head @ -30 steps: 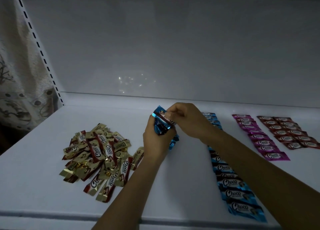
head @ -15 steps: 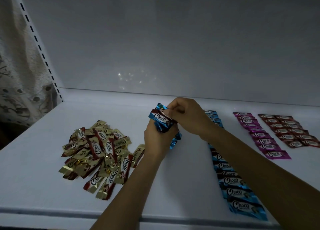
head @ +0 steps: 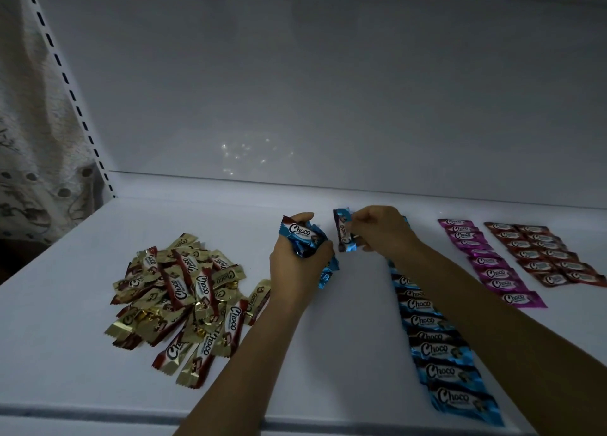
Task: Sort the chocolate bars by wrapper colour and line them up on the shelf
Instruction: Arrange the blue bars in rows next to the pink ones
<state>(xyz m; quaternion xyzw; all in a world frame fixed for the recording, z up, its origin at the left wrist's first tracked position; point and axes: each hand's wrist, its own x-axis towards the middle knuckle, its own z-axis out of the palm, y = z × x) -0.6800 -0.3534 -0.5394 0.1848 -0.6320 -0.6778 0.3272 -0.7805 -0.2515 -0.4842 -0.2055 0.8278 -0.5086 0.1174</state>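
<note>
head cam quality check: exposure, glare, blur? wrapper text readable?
Head view: dim and underexposed; speckled glare on the back wall, gold pile glinting; no obvious motion blur, "Choco" reads on the blue row and the blue bundle in the left hand; the single blue bar in the right hand is softer.

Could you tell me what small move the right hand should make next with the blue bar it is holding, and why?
Probably lower the single blue bar pinched in the right hand onto the shelf beside the blue row, aligned with it. The left hand grips more blue bars, and that row nearly reaches the front edge, so a second column seems likely.
</note>
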